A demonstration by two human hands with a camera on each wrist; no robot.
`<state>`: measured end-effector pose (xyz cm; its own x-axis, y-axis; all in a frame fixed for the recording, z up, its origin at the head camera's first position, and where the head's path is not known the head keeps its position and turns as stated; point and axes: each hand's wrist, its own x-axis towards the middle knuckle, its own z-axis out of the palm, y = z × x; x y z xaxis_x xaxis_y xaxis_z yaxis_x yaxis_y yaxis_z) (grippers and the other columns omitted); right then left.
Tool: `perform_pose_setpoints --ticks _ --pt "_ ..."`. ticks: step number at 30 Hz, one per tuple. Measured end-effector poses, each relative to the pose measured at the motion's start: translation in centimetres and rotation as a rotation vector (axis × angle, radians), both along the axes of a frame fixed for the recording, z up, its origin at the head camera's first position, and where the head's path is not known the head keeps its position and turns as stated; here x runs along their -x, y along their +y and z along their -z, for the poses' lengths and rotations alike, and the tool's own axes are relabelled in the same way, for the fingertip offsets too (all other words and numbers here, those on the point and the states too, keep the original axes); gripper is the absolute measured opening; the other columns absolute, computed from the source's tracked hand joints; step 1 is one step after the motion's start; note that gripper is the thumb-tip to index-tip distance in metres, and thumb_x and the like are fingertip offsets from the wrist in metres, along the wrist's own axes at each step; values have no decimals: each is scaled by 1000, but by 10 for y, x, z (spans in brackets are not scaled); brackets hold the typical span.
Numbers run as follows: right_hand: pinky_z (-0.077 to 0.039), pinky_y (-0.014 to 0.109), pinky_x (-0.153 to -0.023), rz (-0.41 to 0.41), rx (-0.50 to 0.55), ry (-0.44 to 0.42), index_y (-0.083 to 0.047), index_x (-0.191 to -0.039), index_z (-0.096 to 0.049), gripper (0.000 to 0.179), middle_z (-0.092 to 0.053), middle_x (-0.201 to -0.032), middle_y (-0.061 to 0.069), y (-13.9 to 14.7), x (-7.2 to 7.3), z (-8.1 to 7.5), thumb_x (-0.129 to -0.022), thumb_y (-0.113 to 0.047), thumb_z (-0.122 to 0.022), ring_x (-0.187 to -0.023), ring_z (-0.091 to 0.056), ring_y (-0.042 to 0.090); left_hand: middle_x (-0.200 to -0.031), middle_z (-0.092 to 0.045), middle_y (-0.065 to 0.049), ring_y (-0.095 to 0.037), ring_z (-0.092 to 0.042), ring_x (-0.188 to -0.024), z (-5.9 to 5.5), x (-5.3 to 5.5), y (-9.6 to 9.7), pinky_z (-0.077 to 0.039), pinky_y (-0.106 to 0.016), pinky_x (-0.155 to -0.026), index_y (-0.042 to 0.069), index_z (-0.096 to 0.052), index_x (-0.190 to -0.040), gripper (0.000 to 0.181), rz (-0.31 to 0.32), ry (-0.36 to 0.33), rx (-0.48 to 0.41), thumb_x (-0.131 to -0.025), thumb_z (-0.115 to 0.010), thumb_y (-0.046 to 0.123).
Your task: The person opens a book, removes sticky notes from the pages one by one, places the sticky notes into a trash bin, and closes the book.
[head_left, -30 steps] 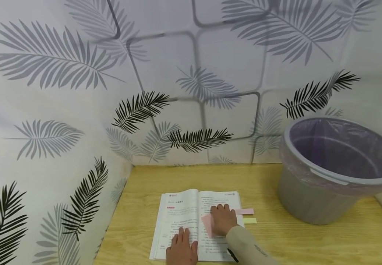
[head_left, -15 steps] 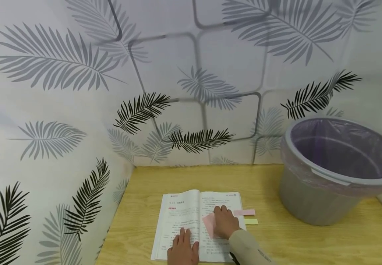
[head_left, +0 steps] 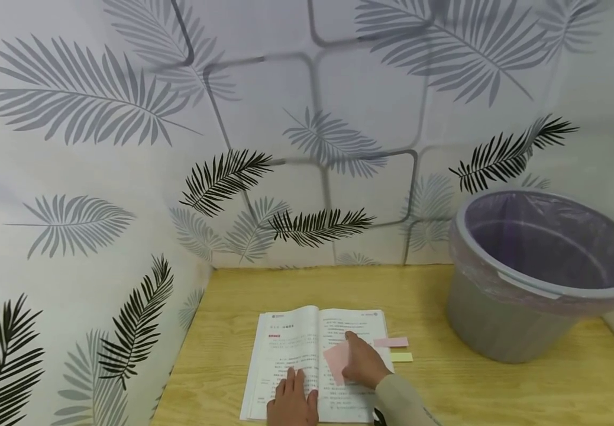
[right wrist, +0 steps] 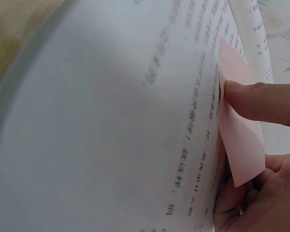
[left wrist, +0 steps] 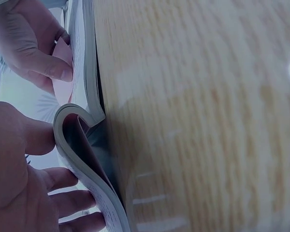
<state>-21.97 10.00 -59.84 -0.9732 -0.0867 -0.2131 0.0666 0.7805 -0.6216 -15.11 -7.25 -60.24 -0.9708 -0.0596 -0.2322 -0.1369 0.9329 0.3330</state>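
Observation:
An open book (head_left: pixel 346 319) with printed pages lies on the wooden table. My left hand (head_left: pixel 292 402) rests on its left page with the fingers extended; the left wrist view shows those fingertips (left wrist: pixel 75 200) touching the paper beside the raised fold. Over the right page, my right hand (head_left: pixel 365 362) pinches a pink sticky note (head_left: pixel 336 360). Up close in the right wrist view, the thumb (right wrist: pixel 261 101) lies on the note's face, while the other fingers curl behind and below it. Whether the note still sticks to the page cannot be seen.
One pink tab (head_left: pixel 394 342) and one yellow tab (head_left: pixel 402 357) jut from the book's right edge. A grey bin (head_left: pixel 504 325) with a purple-tinted plastic liner stands right of the book. Leaf-patterned wall covering (head_left: pixel 264 118) rises behind and to the left.
My right hand has turned so that its thumb and index finger spread apart, and it has shifted slightly right. More of the pink note shows. The left hand stays on the left page.

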Motion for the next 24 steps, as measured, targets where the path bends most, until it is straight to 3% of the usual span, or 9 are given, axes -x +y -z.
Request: perform_pose_setpoints --ticks 6,9,12,16,21,24 --pt "-39 55 -113 33 74 -12 7 -147 -34 94 -47 -148 28 6 0 5 -67 -3 -81 -134 -50 43 -151 -48 -13 -36 -47 -135 0 -1 0 -42 -63 -100 9 -49 -142 56 -3 15 -24 -97 -58 41" --pt "-40 56 -111 39 111 -21 8 -146 -37 89 -50 -143 28 7 0 8 -68 -3 -79 -126 -56 40 -150 -49 -13 -36 -48 -134 1 -2 0 -42 -64 -99 9 -50 -141 55 -10 21 -22 -96 -58 40" --pt "-43 56 -108 43 139 -28 8 -142 -41 76 -56 -137 27 8 -1 12 -74 -2 -71 -115 -59 34 -149 -50 -13 -36 -49 -133 3 -4 1 -42 -64 -99 8 -51 -140 55 -22 19 -25 -96 -59 40" --pt "-44 56 -106 33 152 -27 9 -133 -48 53 -60 -130 25 10 -2 14 -83 -3 -61 -115 -60 34 -148 -51 -13 -37 -49 -133 3 -6 2 -42 -64 -100 8 -52 -139 55 -26 14 -20 -95 -59 41" --pt "-47 47 -85 -9 170 16 3 -109 -59 22 -65 -107 16 14 -2 11 -88 -6 -57 -92 -56 25 -149 -51 -13 -36 -49 -133 3 -5 1 -43 -63 -98 8 -52 -140 56 -11 32 -14 -96 -57 42" --pt "-44 43 -79 -6 183 26 0 -101 -58 14 -63 -99 12 14 -4 9 -90 -9 -58 -86 -51 22 -149 -51 -13 -36 -50 -132 4 -4 0 -44 -63 -97 8 -52 -140 56 -1 49 -12 -96 -57 42"
